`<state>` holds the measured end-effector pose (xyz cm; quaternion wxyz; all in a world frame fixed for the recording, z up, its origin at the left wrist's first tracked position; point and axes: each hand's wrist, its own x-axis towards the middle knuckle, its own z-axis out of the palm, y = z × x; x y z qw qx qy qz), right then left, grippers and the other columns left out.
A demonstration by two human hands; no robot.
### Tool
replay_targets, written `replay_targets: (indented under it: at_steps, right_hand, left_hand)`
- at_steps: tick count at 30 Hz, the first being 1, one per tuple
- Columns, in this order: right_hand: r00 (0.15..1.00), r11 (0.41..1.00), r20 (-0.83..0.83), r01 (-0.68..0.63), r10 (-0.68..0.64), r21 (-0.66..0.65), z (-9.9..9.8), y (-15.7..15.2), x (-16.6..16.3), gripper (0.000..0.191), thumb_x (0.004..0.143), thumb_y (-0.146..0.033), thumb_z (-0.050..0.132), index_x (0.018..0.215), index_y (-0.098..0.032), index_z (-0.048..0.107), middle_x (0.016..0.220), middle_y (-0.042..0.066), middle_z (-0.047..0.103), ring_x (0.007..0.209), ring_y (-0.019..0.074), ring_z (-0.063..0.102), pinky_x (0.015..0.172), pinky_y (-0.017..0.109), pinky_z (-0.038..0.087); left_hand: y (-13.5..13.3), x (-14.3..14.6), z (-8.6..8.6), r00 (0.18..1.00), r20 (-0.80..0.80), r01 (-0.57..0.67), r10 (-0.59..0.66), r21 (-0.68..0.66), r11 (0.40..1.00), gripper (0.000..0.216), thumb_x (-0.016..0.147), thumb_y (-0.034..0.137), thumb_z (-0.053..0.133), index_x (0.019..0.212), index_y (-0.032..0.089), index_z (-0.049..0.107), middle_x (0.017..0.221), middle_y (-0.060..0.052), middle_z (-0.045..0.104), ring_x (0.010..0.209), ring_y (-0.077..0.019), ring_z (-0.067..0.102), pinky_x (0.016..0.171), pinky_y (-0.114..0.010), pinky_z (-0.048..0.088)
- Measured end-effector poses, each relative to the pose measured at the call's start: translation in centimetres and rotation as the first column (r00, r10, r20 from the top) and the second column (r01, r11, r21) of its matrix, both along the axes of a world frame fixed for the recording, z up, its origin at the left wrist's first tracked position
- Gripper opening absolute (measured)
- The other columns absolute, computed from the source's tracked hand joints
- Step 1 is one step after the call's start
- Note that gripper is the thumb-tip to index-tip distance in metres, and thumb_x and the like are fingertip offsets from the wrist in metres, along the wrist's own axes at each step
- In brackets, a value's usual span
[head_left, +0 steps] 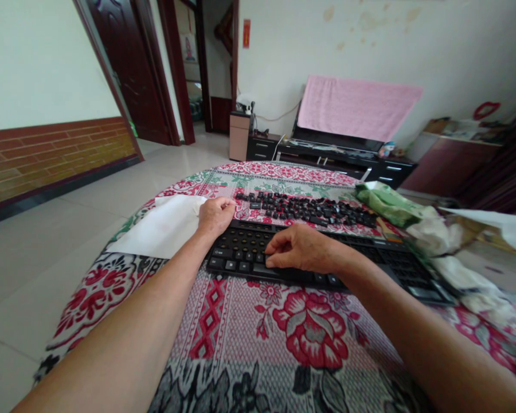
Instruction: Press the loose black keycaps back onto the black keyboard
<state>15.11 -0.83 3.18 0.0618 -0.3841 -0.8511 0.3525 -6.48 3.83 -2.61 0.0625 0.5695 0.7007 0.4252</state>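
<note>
A black keyboard (370, 261) lies across a table covered by a red floral cloth (284, 344). Many of its keys are off, and several loose black keycaps (309, 209) lie in a heap just behind it. My left hand (215, 215) rests closed at the keyboard's far left corner, fingers curled against its edge, next to a white cloth (167, 226). My right hand (303, 249) lies over the keyboard's left half with fingers pinched together on the key area; whether it holds a keycap is hidden.
A green bag (387, 203) and crumpled white plastic and paper (456, 252) lie at the table's right. Beyond the table stand a low black cabinet (348, 158) with a pink towel (356, 109), a tiled floor and dark doors at left.
</note>
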Motion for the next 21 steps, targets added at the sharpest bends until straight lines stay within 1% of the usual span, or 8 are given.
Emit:
replay_targets:
  at_steps: [3, 7, 9, 12, 18, 21]
  right_hand:
    - [1.000, 1.000, 0.011, -0.010, 0.010, -0.006, 0.31, -0.13, 0.04, 0.028, 0.064, -0.034, 0.058, 0.083, -0.015, 0.066, 0.066, 0.001, 0.061, 0.054, 0.0087, 0.048, 0.047, 0.020, 0.034]
    - [0.998, 0.997, 0.024, -0.061, 0.060, 0.054, 0.46, -0.07, 0.01, 0.025, 0.070, -0.033, 0.051, 0.077, -0.015, 0.067, 0.061, 0.000, 0.058, 0.051, 0.0074, 0.043, 0.045, 0.020, 0.032]
    - [0.998, 0.996, 0.030, -0.051, 0.049, 0.077, 0.37, 0.03, -0.06, 0.024, 0.070, -0.031, 0.050, 0.073, -0.014, 0.067, 0.058, 0.000, 0.056, 0.050, 0.0073, 0.042, 0.045, 0.020, 0.031]
    - [0.999, 0.997, 0.033, -0.020, 0.018, 0.076, 0.13, 0.04, -0.16, 0.022, 0.069, -0.029, 0.051, 0.070, -0.013, 0.066, 0.055, 0.000, 0.055, 0.048, 0.0071, 0.041, 0.043, 0.020, 0.030]
    - [1.000, 0.997, 0.004, 0.007, -0.007, 0.076, -0.23, -0.20, -0.12, 0.020, 0.070, -0.028, 0.051, 0.070, -0.013, 0.065, 0.058, 0.001, 0.056, 0.049, 0.0073, 0.042, 0.043, 0.020, 0.031]
    - [1.000, 0.997, 0.007, -0.008, 0.007, 0.070, -0.21, -0.04, -0.13, 0.021, 0.070, -0.029, 0.051, 0.070, -0.013, 0.065, 0.057, 0.000, 0.056, 0.048, 0.0069, 0.041, 0.043, 0.020, 0.031]
  left_hand:
    - [0.04, -0.03, -0.06, 1.000, 0.010, 0.004, -0.004, 0.001, 1.000, 0.023, 0.067, 0.033, 0.050, 0.078, 0.023, 0.067, 0.069, 0.001, 0.066, 0.067, -0.0135, 0.059, 0.065, -0.023, 0.043]
    - [0.20, -0.14, -0.25, 1.000, 0.014, 0.011, -0.011, 0.003, 1.000, 0.023, 0.067, 0.033, 0.050, 0.078, 0.023, 0.067, 0.069, 0.001, 0.066, 0.067, -0.0132, 0.059, 0.065, -0.023, 0.043]
    - [0.25, -0.17, -0.32, 1.000, 0.010, 0.011, -0.011, 0.005, 1.000, 0.023, 0.067, 0.034, 0.049, 0.078, 0.023, 0.067, 0.069, 0.001, 0.066, 0.067, -0.0133, 0.059, 0.065, -0.023, 0.043]
    - [0.21, -0.15, -0.27, 1.000, 0.006, 0.013, -0.013, 0.012, 1.000, 0.023, 0.067, 0.034, 0.049, 0.078, 0.023, 0.067, 0.070, 0.001, 0.066, 0.067, -0.0135, 0.059, 0.065, -0.023, 0.043]
    - [-0.10, -0.02, 0.10, 1.000, -0.014, 0.021, -0.021, -0.008, 1.000, 0.024, 0.069, 0.034, 0.048, 0.078, 0.023, 0.067, 0.070, 0.001, 0.066, 0.066, -0.0131, 0.058, 0.065, -0.023, 0.043]
    - [-0.17, -0.02, 0.15, 1.000, -0.008, 0.014, -0.014, -0.015, 1.000, 0.025, 0.069, 0.034, 0.048, 0.079, 0.023, 0.067, 0.071, 0.000, 0.066, 0.067, -0.0137, 0.059, 0.065, -0.023, 0.043]
